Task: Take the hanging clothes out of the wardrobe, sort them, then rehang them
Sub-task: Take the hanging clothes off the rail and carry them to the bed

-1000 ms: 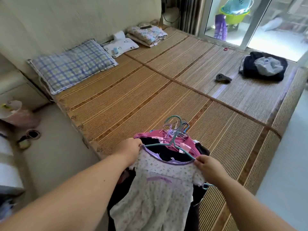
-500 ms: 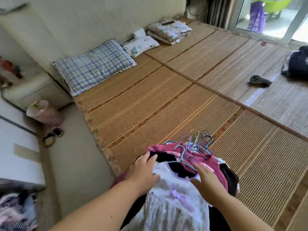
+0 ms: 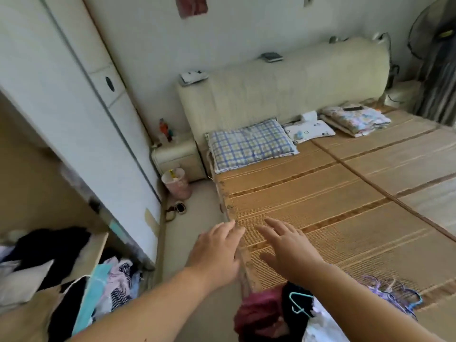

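A pile of clothes on hangers [image 3: 269,314] lies at the near corner of the bed mat [image 3: 345,206]: a maroon garment, a black one and a white one, with a teal hanger [image 3: 299,304] on top. More hanger hooks [image 3: 392,292] fan out to the right. My left hand [image 3: 217,250] and my right hand [image 3: 288,248] hover above the bed edge, fingers spread, holding nothing. At the far left the open wardrobe [image 3: 49,243] shows folded and loose clothes [image 3: 116,277] inside.
A white sliding wardrobe door [image 3: 74,119] runs along the left. A pink bin [image 3: 176,183] and slippers [image 3: 176,209] stand on the floor by a small nightstand [image 3: 175,156]. A checked pillow [image 3: 249,144] and folded bedding [image 3: 355,119] lie at the headboard.
Both hands have let go of the clothes and lifted off the pile. The view has swung left, bringing the wardrobe into sight.
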The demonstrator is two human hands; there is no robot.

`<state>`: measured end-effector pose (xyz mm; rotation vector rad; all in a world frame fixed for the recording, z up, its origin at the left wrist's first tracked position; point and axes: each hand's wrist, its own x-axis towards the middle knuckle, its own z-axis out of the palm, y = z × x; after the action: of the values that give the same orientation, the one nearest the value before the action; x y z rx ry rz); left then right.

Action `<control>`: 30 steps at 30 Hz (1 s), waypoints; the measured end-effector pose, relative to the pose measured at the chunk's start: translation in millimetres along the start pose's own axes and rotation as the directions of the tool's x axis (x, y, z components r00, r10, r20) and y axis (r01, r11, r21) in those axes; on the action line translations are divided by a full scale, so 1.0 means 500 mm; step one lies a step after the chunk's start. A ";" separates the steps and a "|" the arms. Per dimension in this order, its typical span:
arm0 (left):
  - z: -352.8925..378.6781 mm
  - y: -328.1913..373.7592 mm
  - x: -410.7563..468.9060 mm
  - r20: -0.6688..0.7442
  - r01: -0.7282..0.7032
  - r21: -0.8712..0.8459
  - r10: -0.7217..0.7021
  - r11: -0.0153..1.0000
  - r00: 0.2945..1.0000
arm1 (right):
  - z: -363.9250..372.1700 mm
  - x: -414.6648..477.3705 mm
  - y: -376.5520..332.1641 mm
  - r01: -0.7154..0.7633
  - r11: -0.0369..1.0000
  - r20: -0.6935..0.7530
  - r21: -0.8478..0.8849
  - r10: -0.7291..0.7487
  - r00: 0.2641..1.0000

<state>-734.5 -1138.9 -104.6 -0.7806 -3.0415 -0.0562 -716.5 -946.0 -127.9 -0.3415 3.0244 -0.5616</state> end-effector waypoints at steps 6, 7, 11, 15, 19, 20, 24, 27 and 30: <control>-0.175 -0.225 -0.153 -0.169 0.225 0.061 -0.212 0.972 0.963 | -0.043 0.130 -0.323 0.301 0.953 -0.067 -0.043 -0.304 0.950; -0.198 -0.264 -0.187 -0.191 0.265 0.077 -0.247 0.961 0.950 | -0.044 0.149 -0.378 0.343 0.938 -0.080 -0.044 -0.346 0.935; -0.289 -0.408 -0.331 -0.286 0.420 0.155 -0.366 0.894 0.885 | -0.050 0.210 -0.598 0.483 0.875 -0.131 -0.035 -0.483 0.866; -0.379 -0.511 -0.455 -0.378 0.564 0.162 -0.477 0.810 0.793 | -0.067 0.244 -0.789 0.599 0.799 -0.176 -0.042 -0.596 0.783; -0.481 -0.591 -0.524 -0.523 0.677 0.174 -0.516 0.715 0.679 | -0.117 0.281 -0.953 0.708 0.706 -0.246 -0.036 -0.692 0.678; -0.505 -0.604 -0.533 -0.565 0.701 0.182 -0.510 0.689 0.648 | -0.135 0.291 -0.989 0.732 0.681 -0.267 -0.026 -0.710 0.652; -0.601 -0.648 -0.562 -0.704 0.783 0.247 -0.449 0.571 0.550 | -0.211 0.344 -1.128 0.833 0.554 -0.373 0.011 -0.770 0.517; -0.673 -0.659 -0.572 -0.778 0.808 0.322 -0.348 0.493 0.522 | -0.259 0.398 -1.209 0.898 0.439 -0.437 0.032 -0.802 0.407; -0.747 -0.667 -0.568 -0.854 0.865 0.340 -0.264 0.370 0.449 | -0.304 0.469 -1.282 0.943 0.331 -0.484 0.044 -0.818 0.310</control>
<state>-649.2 -1580.7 254.2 0.4684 -2.0338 0.7354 -825.1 -1528.7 242.8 -2.2301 2.5966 -1.2688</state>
